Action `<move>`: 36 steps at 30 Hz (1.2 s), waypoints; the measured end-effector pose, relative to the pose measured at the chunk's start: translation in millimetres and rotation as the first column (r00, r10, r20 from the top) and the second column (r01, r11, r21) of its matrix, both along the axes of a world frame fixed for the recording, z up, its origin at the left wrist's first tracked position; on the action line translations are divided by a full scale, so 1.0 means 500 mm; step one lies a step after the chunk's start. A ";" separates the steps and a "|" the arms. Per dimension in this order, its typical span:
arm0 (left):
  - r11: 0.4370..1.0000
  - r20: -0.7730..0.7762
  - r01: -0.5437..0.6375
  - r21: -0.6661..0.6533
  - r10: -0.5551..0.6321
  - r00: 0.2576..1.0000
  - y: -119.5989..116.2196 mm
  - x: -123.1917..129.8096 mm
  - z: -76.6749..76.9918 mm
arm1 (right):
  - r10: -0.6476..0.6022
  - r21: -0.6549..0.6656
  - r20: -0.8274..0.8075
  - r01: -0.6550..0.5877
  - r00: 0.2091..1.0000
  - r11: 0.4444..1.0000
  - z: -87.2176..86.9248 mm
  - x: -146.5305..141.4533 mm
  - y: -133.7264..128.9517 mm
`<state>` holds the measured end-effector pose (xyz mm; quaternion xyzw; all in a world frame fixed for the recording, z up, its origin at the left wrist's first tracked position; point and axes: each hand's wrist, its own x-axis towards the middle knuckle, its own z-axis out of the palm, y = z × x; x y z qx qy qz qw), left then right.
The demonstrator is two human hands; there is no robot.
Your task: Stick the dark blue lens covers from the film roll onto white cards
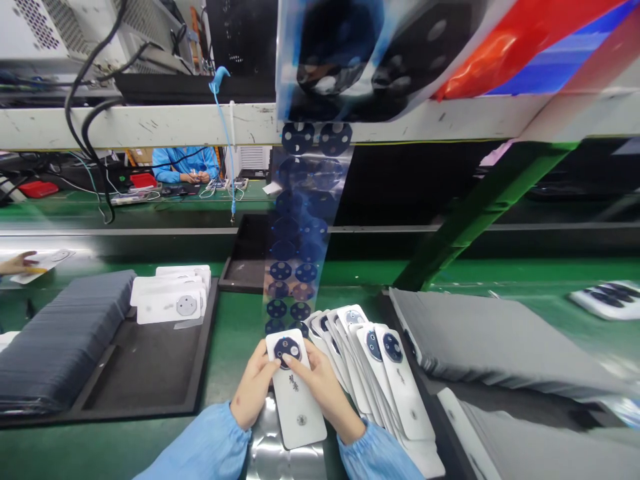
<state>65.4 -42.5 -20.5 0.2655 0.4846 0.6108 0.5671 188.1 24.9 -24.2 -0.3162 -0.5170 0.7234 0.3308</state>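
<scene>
A white phone back cover (299, 420) with a round dark camera sticker (287, 350) near its top is held upright between both hands. My left hand (254, 385) grips its left edge, thumb on the sticker. My right hand (324, 387) closes on the right edge, its thumb also pressing the sticker. Behind the cover hangs a clear film strip (296, 250) bearing rows of round dark stickers. Below it, a shiny bare strip (286, 460) runs towards me. To the right of my right hand lies a fanned row of white phone back covers (407, 393) with dark camera circles.
At left, a black tray (145, 373) holds grey sleeves (65, 340) and white covers (173, 300). Grey-wrapped stacks (495, 333) lie at right beside a green post (480, 213). A white beam (175, 127) crosses above. Another person's hand (17, 263) shows far left; a blue-sleeved person (185, 163) sits beyond.
</scene>
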 end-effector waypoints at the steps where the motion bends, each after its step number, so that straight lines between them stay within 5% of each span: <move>1: 1.000 0.001 0.008 -0.002 -0.008 1.000 0.000 0.001 0.000 | -0.012 -0.003 0.000 0.012 1.000 1.000 -0.003 -0.001 0.001; 10: 0.994 -0.063 0.099 0.055 -0.095 0.993 -0.007 0.021 0.020 | -0.104 0.037 0.031 0.103 0.994 0.994 -0.027 -0.006 0.013; 29: 0.992 -0.030 0.121 0.040 -0.120 0.992 -0.003 0.019 0.008 | -0.132 0.003 0.001 0.132 0.991 0.991 -0.015 -0.002 0.012; 33: 0.997 -0.016 0.082 0.011 -0.082 0.997 0.002 0.017 0.004 | -0.151 0.039 0.040 0.149 0.988 0.988 -0.017 -0.003 0.014; 36: 1.000 -0.030 0.003 0.007 -0.003 1.000 0.002 0.008 -0.004 | -0.198 0.238 0.122 0.165 0.973 0.957 -0.015 0.000 -0.008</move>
